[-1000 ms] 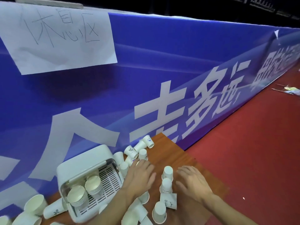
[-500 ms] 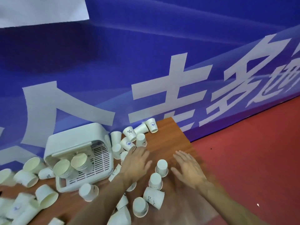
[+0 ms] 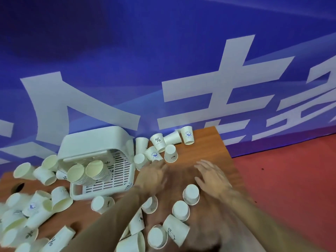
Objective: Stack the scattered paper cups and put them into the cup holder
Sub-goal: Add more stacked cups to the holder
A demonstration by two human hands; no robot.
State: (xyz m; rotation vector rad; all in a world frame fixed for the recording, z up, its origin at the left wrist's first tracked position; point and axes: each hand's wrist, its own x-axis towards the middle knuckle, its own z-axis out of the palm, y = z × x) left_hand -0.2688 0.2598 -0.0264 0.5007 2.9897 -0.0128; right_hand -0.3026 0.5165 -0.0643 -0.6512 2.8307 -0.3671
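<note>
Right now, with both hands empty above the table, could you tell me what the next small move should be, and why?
Probably the left hand should grip the blue-logo cup at its fingertips: both it and the right hand are open and empty, loose cups lie scattered, and the cup holder already has two stacks.

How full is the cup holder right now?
Partly full: two cup stacks lie inside the holder, mouths facing out, with bare slatted tray beside them.
</note>
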